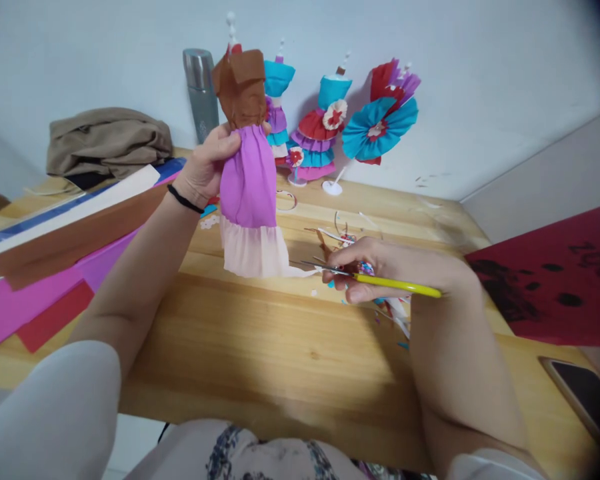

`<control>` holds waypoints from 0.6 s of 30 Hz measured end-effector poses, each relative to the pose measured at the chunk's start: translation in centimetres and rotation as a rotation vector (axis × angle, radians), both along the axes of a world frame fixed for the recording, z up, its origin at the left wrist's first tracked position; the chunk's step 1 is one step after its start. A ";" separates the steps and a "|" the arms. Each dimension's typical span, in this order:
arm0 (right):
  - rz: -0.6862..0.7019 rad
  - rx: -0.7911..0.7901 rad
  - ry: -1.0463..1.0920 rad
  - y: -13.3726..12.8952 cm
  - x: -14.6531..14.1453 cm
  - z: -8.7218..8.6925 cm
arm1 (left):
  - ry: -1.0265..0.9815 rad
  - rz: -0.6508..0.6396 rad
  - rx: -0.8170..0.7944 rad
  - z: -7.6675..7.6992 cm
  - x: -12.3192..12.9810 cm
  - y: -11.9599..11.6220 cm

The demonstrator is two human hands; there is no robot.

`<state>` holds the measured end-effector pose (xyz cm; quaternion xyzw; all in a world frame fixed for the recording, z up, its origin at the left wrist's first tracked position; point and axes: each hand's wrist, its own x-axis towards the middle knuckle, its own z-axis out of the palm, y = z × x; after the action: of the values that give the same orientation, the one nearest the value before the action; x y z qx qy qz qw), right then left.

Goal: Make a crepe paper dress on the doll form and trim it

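Observation:
My left hand (215, 157) is closed around the waist of a small dress-form doll (247, 173) and holds it upright above the table. Crepe paper covers the doll: a brown top, a purple gathered tier and a white ruffle (255, 252) at the bottom. From the ruffle's right corner a thin white strip (303, 272) stretches to the fingers of my right hand (365, 267). That hand is closed on yellow-handled scissors (397, 284), whose thin metal blades point left near the strip. Its fingertips seem to pinch the strip too.
Behind stand several dressed doll forms (335, 90) and a grey thermos (200, 93). Crepe paper sheets (80, 233) and a folded brown cloth (110, 141) lie left. Paper scraps (395, 313) lie beyond and below my right hand; a red sheet (555, 280) and a phone (580, 393) are right.

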<state>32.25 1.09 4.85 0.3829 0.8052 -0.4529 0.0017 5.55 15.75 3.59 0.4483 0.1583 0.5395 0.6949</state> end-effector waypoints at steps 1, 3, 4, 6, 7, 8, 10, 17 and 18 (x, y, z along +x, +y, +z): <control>0.021 0.009 0.001 0.0 0.1 -0.1 | -0.007 0.012 -0.020 0.0 0.0 0.1; 0.036 0.007 0.003 0.0 0.2 -0.4 | -0.014 0.026 -0.065 0.0 0.0 0.3; 0.035 -0.004 0.002 0.1 0.2 -0.6 | -0.013 0.026 -0.081 -0.1 -0.1 0.5; 0.035 -0.030 -0.004 0.1 0.2 -0.8 | 0.004 0.016 -0.085 -0.2 -0.1 0.6; 0.039 -0.045 -0.010 0.2 0.2 -1.0 | 0.024 0.008 -0.080 -0.3 -0.1 0.6; 0.042 -0.056 -0.013 0.2 0.1 -1.1 | 0.052 -0.002 -0.074 -0.4 -0.1 0.5; 0.052 -0.079 -0.011 0.4 -0.1 -1.5 | 0.120 -0.019 -0.069 -0.4 0.0 0.2; 0.091 -0.129 0.049 0.6 -0.8 -2.4 | 0.244 -0.061 0.021 0.0 0.5 -1.2; 0.105 -0.124 0.045 0.7 -0.7 -2.4 | 0.254 -0.066 0.034 0.0 0.5 -1.2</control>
<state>31.55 1.78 2.41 0.3288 0.7944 -0.5097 0.0310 6.02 14.58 3.60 0.5296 0.2211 0.4579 0.6790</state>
